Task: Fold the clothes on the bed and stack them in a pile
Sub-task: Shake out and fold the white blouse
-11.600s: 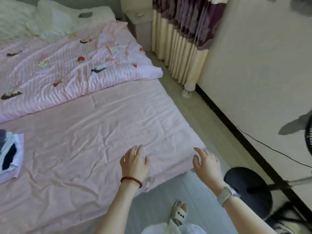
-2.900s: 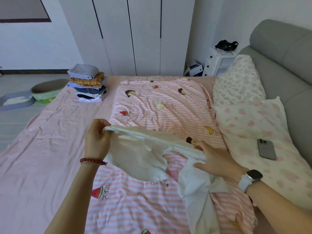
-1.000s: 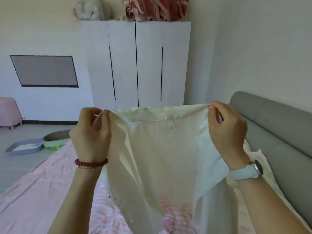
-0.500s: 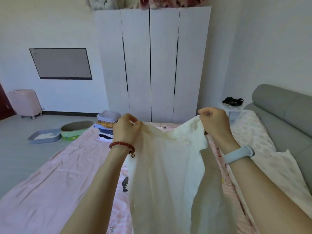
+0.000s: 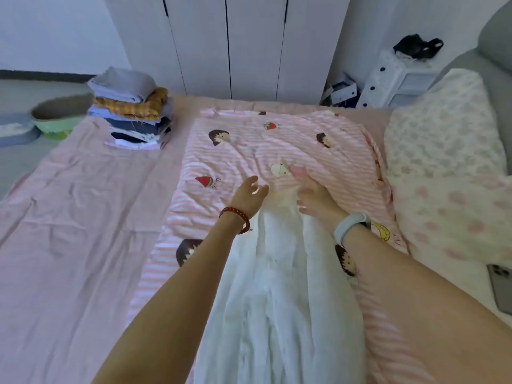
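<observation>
White garment laid out long on the striped quilt, both hands at its far end.

One pile of folded clothes [image 5: 133, 112] sits at the far left of the bed [image 5: 69, 217], well apart from the white garment [image 5: 277, 286], which lies on the pink striped quilt [image 5: 304, 151] between the two forearms. Two pillows [image 5: 446, 151] lie to the right, one phone [image 5: 501, 284] on the nearer. A green bowl [image 5: 55, 117] stands on the floor. The left hand [image 5: 249, 195] and the right hand [image 5: 313, 192] reach forward with fingers spread and relaxed, gripping nothing, blurred, at the garment's top edge.
</observation>
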Demonstrator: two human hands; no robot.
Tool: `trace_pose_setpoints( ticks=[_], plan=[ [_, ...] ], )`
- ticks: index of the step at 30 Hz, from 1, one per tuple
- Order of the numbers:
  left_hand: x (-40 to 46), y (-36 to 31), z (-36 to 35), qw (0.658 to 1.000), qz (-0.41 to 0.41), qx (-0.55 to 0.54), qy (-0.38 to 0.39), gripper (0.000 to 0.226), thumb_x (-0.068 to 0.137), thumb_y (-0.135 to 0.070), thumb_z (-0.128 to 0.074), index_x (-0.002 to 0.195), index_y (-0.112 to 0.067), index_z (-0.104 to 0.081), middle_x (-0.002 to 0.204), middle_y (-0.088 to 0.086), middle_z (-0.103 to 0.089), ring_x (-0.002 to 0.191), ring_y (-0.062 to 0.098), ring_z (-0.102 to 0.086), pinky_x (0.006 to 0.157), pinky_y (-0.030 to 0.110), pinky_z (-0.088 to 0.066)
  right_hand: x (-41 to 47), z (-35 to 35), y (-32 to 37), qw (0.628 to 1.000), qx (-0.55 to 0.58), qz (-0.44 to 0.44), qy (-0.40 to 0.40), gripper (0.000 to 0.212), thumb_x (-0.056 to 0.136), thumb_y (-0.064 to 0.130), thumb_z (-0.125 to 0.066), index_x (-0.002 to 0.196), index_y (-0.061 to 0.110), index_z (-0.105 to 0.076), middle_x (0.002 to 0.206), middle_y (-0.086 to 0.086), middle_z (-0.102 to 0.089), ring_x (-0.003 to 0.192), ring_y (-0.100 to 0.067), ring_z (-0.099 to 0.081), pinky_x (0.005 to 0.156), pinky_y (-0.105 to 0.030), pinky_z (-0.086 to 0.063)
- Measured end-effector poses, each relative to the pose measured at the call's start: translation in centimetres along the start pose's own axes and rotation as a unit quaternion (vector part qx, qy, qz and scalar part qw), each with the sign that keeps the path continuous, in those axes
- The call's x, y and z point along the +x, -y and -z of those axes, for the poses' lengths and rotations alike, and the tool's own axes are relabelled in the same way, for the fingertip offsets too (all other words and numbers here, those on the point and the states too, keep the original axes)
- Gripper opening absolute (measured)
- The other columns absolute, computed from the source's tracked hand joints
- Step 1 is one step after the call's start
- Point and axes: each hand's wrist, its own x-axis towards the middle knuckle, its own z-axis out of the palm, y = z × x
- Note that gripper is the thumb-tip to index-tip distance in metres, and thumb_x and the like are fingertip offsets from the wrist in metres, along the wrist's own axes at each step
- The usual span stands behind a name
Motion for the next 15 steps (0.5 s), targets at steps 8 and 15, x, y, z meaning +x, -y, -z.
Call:
trace_pose_setpoints(
  ticks=[8, 15],
  plan=[
    [-6.3, 21.5, -5.6, 0.982, 0.135, 0.113, -0.075, 0.039, 0.091, -0.013, -0.053, 0.129, -0.006, -0.047, 0.131, 0.015, -0.044, 0.115, 0.029, -0.051, 0.099, 0.037, -0.042, -7.5, -3.8, -18.5, 0.985, -0.151, -0.020, -0.075, 0.029, 0.096, 0.007, -0.039, 0.119, 0.008, -0.056, 0.113, -0.007, -0.060, 0.097, -0.014, -0.060, 0.078, -0.021, -0.042],
    [-14.6, 27.8, -8.1, 0.949, 0.249, 0.162, -0.100, 0.043, 0.086, -0.023, -0.061, 0.124, -0.008, -0.049, 0.117, 0.011, -0.049, 0.099, 0.025, -0.052, 0.078, 0.030, -0.043, -19.6, -7.3, -23.4, 0.961, -0.262, 0.085, 0.015, 0.030, 0.084, 0.005, -0.060, 0.114, 0.007, -0.061, 0.099, -0.004, -0.059, 0.087, -0.018, -0.057, 0.075, -0.026, -0.048]
  ],
)
